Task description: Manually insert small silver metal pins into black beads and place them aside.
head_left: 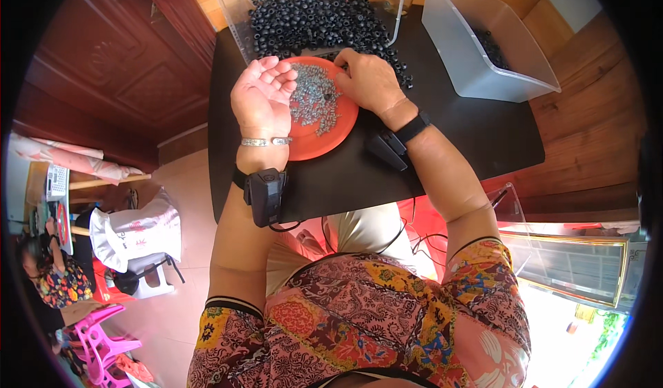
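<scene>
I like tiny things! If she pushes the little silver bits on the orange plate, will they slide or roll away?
The small silver bits would probably slide and scatter easily, since they lie loose in a thin heap. The orange plate looks smooth and shallow, so a hard push might spill some. They seem tiny against the right hand, so likely fiddly to pinch.

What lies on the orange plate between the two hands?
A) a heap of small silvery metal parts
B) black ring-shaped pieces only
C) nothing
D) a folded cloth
A: small silvery metal parts are heaped on the orange plate, while the black pieces sit behind it.
</scene>
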A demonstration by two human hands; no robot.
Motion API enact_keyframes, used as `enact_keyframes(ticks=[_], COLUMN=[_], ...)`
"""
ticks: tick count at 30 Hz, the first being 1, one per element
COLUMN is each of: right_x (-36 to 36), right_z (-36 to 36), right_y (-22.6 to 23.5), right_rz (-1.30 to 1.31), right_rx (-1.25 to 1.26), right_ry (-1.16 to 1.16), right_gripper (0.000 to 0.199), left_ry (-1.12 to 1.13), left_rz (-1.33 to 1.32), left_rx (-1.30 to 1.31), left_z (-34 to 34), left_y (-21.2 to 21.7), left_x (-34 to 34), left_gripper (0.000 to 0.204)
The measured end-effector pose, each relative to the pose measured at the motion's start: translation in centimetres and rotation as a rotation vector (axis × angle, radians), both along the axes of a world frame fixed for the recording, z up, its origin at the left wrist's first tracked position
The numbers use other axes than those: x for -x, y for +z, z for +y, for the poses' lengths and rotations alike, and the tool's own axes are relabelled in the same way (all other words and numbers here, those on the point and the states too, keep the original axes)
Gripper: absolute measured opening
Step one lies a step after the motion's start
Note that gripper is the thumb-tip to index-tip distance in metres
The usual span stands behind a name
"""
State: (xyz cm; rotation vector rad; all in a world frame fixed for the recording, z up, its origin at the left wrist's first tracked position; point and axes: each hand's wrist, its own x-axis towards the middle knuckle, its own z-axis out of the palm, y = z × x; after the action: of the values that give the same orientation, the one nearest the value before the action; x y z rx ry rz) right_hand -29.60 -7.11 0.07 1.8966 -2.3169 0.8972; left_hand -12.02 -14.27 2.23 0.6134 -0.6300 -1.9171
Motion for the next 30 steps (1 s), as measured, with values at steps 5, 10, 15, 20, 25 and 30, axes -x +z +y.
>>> enact_keyframes(ticks=[5, 10, 15, 20, 25, 30], right_x=[2.1, 7.7, 10.3, 10.4, 9.4, 5.7], right_z=[0.3, 1.6, 1.9, 1.3, 1.1, 1.6], right_y=[0.9, 1.5, 0.7, -0.2, 0.7, 2.8], right_rz=[0.046, 0.238, 0.191, 0.098, -0.25, -0.691], right_rx=[0.026, 0.076, -0.227, -0.233, -0.206, 0.001], right_ry=[-0.131, -0.377, -0.349, -0.193, -0.079, 0.259], right_gripper=[0.02, 0.02, 0.022, 0.021, 0.024, 0.027], left_ry=[-0.022, -0.046, -0.081, -0.139, -0.222, -0.37], left_rz=[-0.005, -0.019, -0.026, -0.031, -0.085, -0.147], left_rx=[0.015, 0.021, 0.018, 0.022, 0.046, 0.088], left_z=[-0.2, 0.0, 0.1, 0.1, 0.5, 1.1], left_y=[-0.2, -0.3, -0.4, -0.5, -0.4, -0.5], left_x=[0.0, 0.3, 0.3, 0.4, 0.5, 0.9], left_gripper=[0.02, 0.021, 0.022, 0.023, 0.025, 0.028])
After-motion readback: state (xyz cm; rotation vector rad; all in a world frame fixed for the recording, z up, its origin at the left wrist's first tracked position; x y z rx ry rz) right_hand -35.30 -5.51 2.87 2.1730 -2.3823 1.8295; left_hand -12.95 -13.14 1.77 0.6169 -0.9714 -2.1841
